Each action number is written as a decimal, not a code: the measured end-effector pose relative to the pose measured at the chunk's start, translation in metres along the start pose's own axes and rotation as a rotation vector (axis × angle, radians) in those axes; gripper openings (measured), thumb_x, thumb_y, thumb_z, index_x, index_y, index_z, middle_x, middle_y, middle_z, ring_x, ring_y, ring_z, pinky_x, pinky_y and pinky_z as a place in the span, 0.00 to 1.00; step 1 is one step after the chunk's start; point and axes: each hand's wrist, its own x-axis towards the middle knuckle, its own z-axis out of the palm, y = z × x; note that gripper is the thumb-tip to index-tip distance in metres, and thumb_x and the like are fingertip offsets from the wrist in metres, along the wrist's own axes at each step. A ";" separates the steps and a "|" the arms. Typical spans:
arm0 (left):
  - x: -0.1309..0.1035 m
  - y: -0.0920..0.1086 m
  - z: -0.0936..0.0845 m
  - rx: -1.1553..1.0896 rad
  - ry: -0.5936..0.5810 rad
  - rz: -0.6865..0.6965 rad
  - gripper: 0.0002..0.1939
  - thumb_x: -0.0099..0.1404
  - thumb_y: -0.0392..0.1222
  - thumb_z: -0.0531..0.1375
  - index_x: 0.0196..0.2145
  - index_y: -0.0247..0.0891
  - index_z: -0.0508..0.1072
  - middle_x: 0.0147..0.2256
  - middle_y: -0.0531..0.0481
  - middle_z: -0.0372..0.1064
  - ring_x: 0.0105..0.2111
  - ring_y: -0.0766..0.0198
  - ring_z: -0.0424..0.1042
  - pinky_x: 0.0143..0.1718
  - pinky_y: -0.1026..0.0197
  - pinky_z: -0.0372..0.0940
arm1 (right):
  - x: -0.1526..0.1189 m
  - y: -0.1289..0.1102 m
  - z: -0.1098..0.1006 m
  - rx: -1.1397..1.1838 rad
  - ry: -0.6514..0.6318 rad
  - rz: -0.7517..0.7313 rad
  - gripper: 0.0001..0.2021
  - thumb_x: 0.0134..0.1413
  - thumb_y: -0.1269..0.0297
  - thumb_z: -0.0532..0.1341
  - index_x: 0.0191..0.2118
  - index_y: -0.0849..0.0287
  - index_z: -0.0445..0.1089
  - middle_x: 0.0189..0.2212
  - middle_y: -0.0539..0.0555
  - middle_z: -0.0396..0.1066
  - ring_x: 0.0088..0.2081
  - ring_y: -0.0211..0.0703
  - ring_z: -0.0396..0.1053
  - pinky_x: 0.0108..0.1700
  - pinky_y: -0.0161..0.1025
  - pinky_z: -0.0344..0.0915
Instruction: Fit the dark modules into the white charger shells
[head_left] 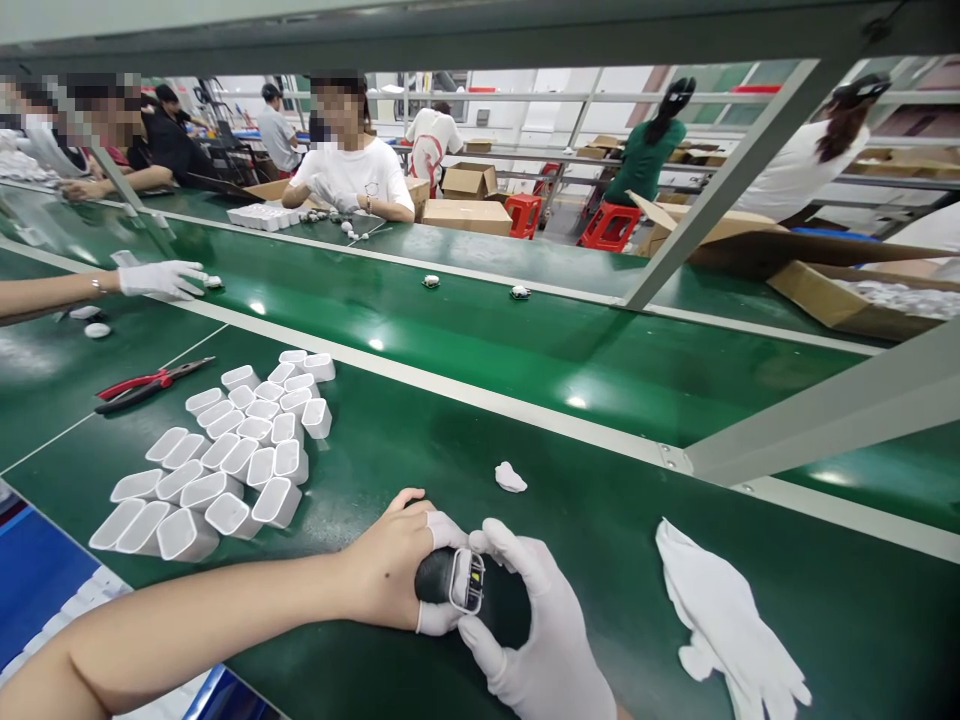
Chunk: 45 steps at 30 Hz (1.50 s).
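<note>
Near the bottom centre, my left hand [401,560], with white covers on some fingertips, grips a small white-framed device [466,581] whose open side shows dark and yellow parts inside. My right hand [547,620], in a white glove, curves around the other side of it, thumb and fingertips at its frame. To the left on the green table [360,440] stand several white open-topped cases [255,430] in a cluster. A small crumpled white piece [511,477] lies beyond my right hand.
An empty white glove [724,610] lies at right. Red-handled pliers [154,385] rest at left, near another person's gloved hand [161,279]. Small devices [520,292] sit on the green belt [450,340]. A slanted metal post [840,410] rises at right. People sit beyond.
</note>
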 end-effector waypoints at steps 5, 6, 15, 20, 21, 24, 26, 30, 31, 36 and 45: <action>0.000 0.000 0.001 -0.017 0.021 -0.006 0.20 0.51 0.46 0.64 0.42 0.43 0.68 0.36 0.53 0.72 0.38 0.60 0.70 0.62 0.46 0.45 | 0.009 -0.004 -0.004 -0.003 -0.034 -0.050 0.18 0.59 0.62 0.60 0.55 0.53 0.62 0.41 0.54 0.71 0.40 0.46 0.70 0.40 0.44 0.70; 0.000 0.000 0.002 -0.020 0.023 -0.011 0.20 0.51 0.46 0.64 0.42 0.43 0.68 0.36 0.53 0.72 0.38 0.60 0.70 0.62 0.47 0.45 | 0.012 -0.004 -0.005 0.006 -0.048 -0.066 0.16 0.59 0.65 0.60 0.53 0.52 0.63 0.40 0.53 0.72 0.39 0.45 0.70 0.39 0.43 0.69; 0.001 0.001 -0.002 -0.037 -0.029 -0.036 0.21 0.52 0.46 0.64 0.44 0.46 0.69 0.39 0.53 0.73 0.39 0.60 0.70 0.63 0.47 0.43 | 0.005 -0.002 -0.007 -0.139 0.007 -0.121 0.18 0.55 0.65 0.58 0.52 0.55 0.64 0.43 0.56 0.73 0.41 0.52 0.70 0.42 0.50 0.67; 0.003 0.004 -0.003 -0.034 -0.024 -0.019 0.19 0.54 0.46 0.63 0.44 0.46 0.68 0.39 0.54 0.74 0.39 0.61 0.71 0.63 0.49 0.43 | 0.003 0.002 -0.015 -0.255 0.014 -0.343 0.12 0.56 0.66 0.56 0.46 0.53 0.68 0.37 0.51 0.77 0.33 0.48 0.71 0.33 0.46 0.67; 0.003 0.004 -0.003 -0.033 -0.024 -0.016 0.19 0.54 0.46 0.63 0.45 0.46 0.68 0.39 0.54 0.74 0.39 0.62 0.71 0.63 0.49 0.43 | 0.005 0.001 -0.015 -0.290 -0.016 -0.371 0.10 0.55 0.66 0.56 0.43 0.54 0.70 0.36 0.51 0.77 0.30 0.47 0.70 0.30 0.44 0.66; 0.003 0.003 -0.003 -0.038 -0.020 -0.006 0.21 0.53 0.45 0.63 0.46 0.46 0.67 0.40 0.54 0.74 0.39 0.61 0.71 0.63 0.49 0.43 | 0.009 -0.003 -0.012 -0.371 -0.090 -0.349 0.07 0.54 0.69 0.57 0.38 0.57 0.71 0.36 0.51 0.78 0.26 0.45 0.67 0.26 0.43 0.63; 0.003 0.001 -0.001 -0.045 -0.016 -0.003 0.22 0.52 0.45 0.64 0.46 0.47 0.67 0.41 0.54 0.74 0.39 0.61 0.71 0.62 0.48 0.43 | 0.011 -0.007 -0.008 -0.374 -0.125 -0.322 0.07 0.54 0.71 0.57 0.35 0.57 0.72 0.35 0.51 0.78 0.24 0.43 0.66 0.25 0.42 0.62; 0.002 0.000 0.001 -0.060 -0.019 -0.004 0.24 0.49 0.47 0.65 0.45 0.45 0.68 0.41 0.53 0.75 0.39 0.59 0.71 0.63 0.47 0.43 | 0.016 -0.012 -0.004 -0.364 -0.135 -0.291 0.09 0.54 0.73 0.54 0.31 0.58 0.72 0.31 0.53 0.77 0.21 0.41 0.64 0.22 0.42 0.58; 0.003 0.000 0.001 -0.060 -0.018 -0.006 0.24 0.49 0.48 0.65 0.44 0.45 0.68 0.41 0.53 0.75 0.39 0.59 0.71 0.63 0.47 0.44 | 0.017 -0.012 -0.004 -0.339 -0.118 -0.274 0.10 0.55 0.73 0.54 0.30 0.58 0.71 0.29 0.53 0.76 0.21 0.41 0.64 0.23 0.41 0.58; 0.004 -0.001 -0.002 -0.029 -0.030 0.010 0.21 0.51 0.47 0.63 0.44 0.46 0.69 0.40 0.53 0.74 0.39 0.60 0.71 0.63 0.48 0.45 | 0.024 -0.007 -0.011 -0.065 -0.053 -0.246 0.10 0.58 0.72 0.52 0.34 0.54 0.69 0.30 0.50 0.76 0.25 0.38 0.68 0.29 0.39 0.64; 0.004 -0.001 -0.006 -0.066 -0.071 0.101 0.23 0.50 0.44 0.63 0.46 0.48 0.71 0.39 0.55 0.74 0.38 0.62 0.70 0.62 0.53 0.46 | 0.017 -0.011 -0.006 -0.353 -0.197 -0.378 0.15 0.63 0.70 0.49 0.27 0.57 0.66 0.24 0.51 0.69 0.22 0.41 0.57 0.26 0.41 0.51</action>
